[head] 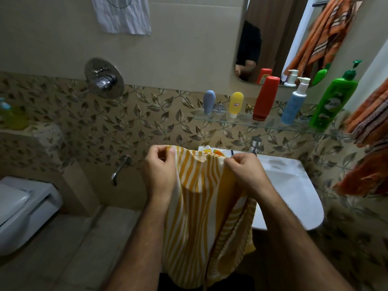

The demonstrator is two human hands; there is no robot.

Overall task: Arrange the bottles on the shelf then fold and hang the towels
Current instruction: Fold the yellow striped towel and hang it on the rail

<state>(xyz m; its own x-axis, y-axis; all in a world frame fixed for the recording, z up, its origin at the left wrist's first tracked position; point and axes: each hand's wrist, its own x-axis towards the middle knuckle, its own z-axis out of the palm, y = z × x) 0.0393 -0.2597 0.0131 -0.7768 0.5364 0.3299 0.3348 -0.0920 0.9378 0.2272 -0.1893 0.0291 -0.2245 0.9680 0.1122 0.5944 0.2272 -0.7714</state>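
Yellow-and-white striped towel (197,206) hangs in front of you, held up by its top edge in both of your hands. Your left hand (159,169) pinches the left corner between thumb and curled fingers; your right hand (243,171) grips the bunched right part of the same edge, fingers curled over the cloth. The towel drops straight down between your forearms, its right side folded back on itself.

At 3 o'clock from your right hand sits the white sink (294,185), with its tap (255,144) just above that hand. At 1 o'clock, a glass shelf (273,126) carries five bottles in a row, left to right: a grey tube (209,101), a yellow tube (236,103), a red bottle (265,97), a blue pump bottle (294,103) and a green pump bottle (333,99). A mirror (279,34) hangs above them.

Orange striped towels (369,127) hang at the far right, around 3 o'clock. A pale cloth (121,15) hangs on the wall at 11 o'clock, above a chrome shower mixer (104,77). A toilet (23,208) sits at 9 o'clock.
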